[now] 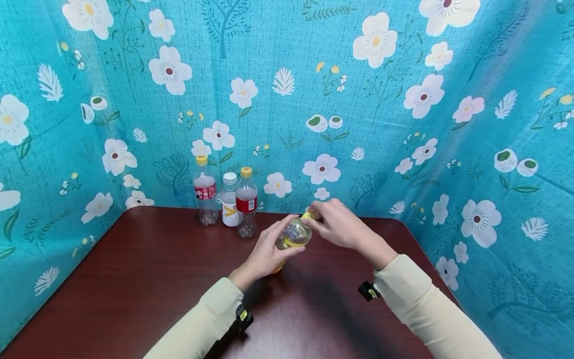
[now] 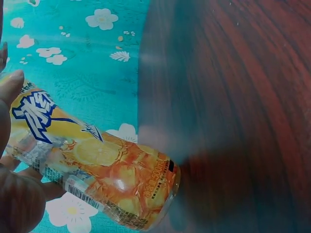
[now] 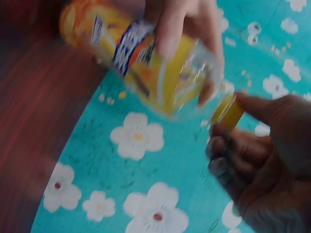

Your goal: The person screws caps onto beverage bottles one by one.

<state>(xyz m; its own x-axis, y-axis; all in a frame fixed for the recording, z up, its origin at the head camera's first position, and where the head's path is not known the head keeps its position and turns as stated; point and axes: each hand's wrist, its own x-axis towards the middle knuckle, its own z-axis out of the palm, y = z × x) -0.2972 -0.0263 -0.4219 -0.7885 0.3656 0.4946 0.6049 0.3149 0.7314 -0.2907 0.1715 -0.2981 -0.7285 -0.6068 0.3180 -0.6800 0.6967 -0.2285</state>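
Note:
A clear plastic drink bottle [image 1: 293,233] with a yellow and orange label is held tilted above the table. My left hand [image 1: 264,249] grips it round its upper body, thumb and fingers on opposite sides. In the left wrist view the label of the bottle [image 2: 112,174] shows lemon and ice. My right hand [image 1: 336,223] pinches the yellow cap [image 3: 227,110] at the bottle's neck between thumb and fingers. Blur hides whether the cap is seated on the neck or slightly off it.
On the dark red-brown table [image 1: 179,279], left of the hands, stand a red-labelled bottle with a yellow cap [image 1: 205,194], a white-capped bottle [image 1: 229,202] and another red-labelled bottle [image 1: 246,204]. A blue flowered curtain [image 1: 278,149] hangs behind and at both sides.

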